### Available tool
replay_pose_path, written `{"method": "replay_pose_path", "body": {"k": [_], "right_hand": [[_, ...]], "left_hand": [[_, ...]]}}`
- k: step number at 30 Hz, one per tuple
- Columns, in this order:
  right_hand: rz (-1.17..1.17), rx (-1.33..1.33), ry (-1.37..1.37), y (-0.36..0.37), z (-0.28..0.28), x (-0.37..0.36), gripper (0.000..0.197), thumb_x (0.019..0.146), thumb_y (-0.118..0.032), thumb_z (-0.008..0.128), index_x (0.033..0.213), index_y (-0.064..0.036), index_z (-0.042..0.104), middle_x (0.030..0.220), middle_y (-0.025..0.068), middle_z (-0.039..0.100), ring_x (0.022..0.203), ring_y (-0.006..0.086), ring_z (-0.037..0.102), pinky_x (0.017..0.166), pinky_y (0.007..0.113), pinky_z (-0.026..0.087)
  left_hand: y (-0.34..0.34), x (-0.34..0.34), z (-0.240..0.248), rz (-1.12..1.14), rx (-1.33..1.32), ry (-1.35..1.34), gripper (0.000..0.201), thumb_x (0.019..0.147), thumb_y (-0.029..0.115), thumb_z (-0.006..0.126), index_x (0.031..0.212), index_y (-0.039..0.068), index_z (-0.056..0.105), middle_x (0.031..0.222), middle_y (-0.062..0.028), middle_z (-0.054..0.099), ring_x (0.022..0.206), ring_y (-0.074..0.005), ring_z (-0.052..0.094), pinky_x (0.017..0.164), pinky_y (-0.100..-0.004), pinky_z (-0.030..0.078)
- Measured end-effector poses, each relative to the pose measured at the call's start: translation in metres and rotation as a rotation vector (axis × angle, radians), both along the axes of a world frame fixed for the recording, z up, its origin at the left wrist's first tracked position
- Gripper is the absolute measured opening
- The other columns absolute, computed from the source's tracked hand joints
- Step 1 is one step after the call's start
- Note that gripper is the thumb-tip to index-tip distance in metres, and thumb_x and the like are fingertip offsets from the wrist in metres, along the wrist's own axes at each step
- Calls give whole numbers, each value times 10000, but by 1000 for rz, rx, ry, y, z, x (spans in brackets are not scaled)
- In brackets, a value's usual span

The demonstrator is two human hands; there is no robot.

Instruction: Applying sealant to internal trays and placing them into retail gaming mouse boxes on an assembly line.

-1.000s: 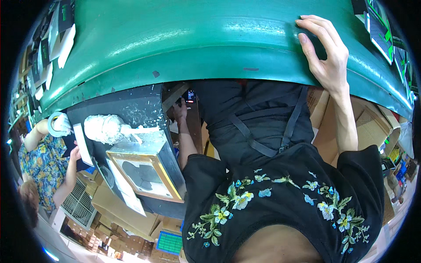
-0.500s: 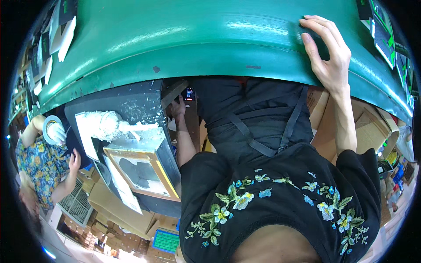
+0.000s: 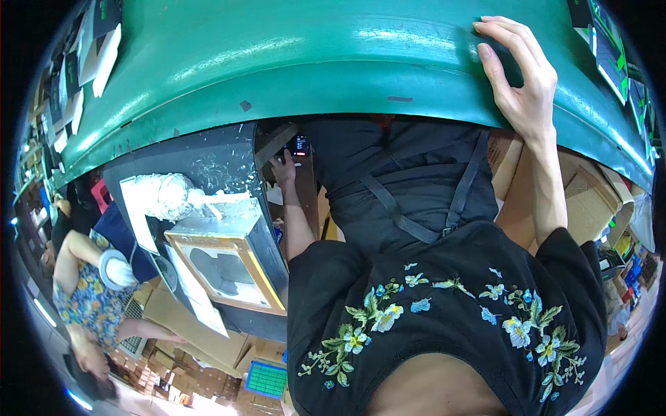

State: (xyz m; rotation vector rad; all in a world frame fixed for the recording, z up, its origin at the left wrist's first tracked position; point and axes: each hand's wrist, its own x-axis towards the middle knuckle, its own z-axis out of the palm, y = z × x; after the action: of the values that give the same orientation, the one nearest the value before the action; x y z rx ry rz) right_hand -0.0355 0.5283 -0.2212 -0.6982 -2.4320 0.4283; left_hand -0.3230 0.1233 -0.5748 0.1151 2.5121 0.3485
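Note:
My right hand (image 3: 525, 83) rests at the edge of the green-covered tabletop (image 3: 291, 90). Its fingers are loosely curved, the thumb stands apart, and nothing is in it. Lower and to the left, below the table edge, my left hand (image 3: 283, 170) is in shadow beside a phone (image 3: 300, 145) with a lit dark screen. Whether the fingers hold the phone or only lie next to it is not plain.
Left of me stands a dark bench (image 3: 187, 159) with a white-crusted bottle (image 3: 166, 196) and a metal box (image 3: 229, 267) with a framed opening. Black packages (image 3: 610, 66) line the table's right end. Cardboard (image 3: 590, 201) lies at right. Another person (image 3: 94, 277) is at far left.
The other person at far left has shifted lower and turned, and a hand with a white round thing has moved. My right hand has risen slightly; my left arm has barely moved.

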Motion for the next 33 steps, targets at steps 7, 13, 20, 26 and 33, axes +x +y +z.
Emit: {"method": "replay_pose_path", "body": {"k": [7,13,20,26,33], "right_hand": [[1,-22,11,-2,1,-2,218,864,-10,664,1082,-3,673,1102,148,673,1045,262,650,904,329,499],[32,6,51,6,-5,1,224,844,-43,696,1065,-19,677,1050,138,669,1005,277,646,882,336,503],[11,6,31,6,-5,4,220,851,-46,691,1069,-19,677,1063,140,668,1014,272,647,887,338,504],[25,18,32,5,-5,2,222,850,-43,691,1070,-19,677,1062,140,667,1018,274,646,891,340,502],[10,1,35,3,-4,-1,216,851,-33,685,1066,-21,681,1067,145,673,1023,275,649,900,339,500]], "left_hand": [[-7,2,2,14,13,24,822,905,562,533,1514,112,213,1308,-375,460,1212,-515,478,1047,-515,380],[-9,15,0,-98,-92,77,814,917,558,520,1525,112,214,1326,-387,422,1216,-523,462,1040,-517,380],[-1,17,2,-34,-29,61,779,932,553,509,1520,118,242,1345,-385,405,1246,-520,435,1069,-519,355],[-7,13,-4,-49,21,83,766,936,537,516,1525,141,228,1373,-378,389,1264,-522,419,1076,-524,352],[-7,19,7,-16,-52,86,726,926,492,560,1487,114,295,1289,-347,463,1192,-507,478,1022,-517,395]]}}
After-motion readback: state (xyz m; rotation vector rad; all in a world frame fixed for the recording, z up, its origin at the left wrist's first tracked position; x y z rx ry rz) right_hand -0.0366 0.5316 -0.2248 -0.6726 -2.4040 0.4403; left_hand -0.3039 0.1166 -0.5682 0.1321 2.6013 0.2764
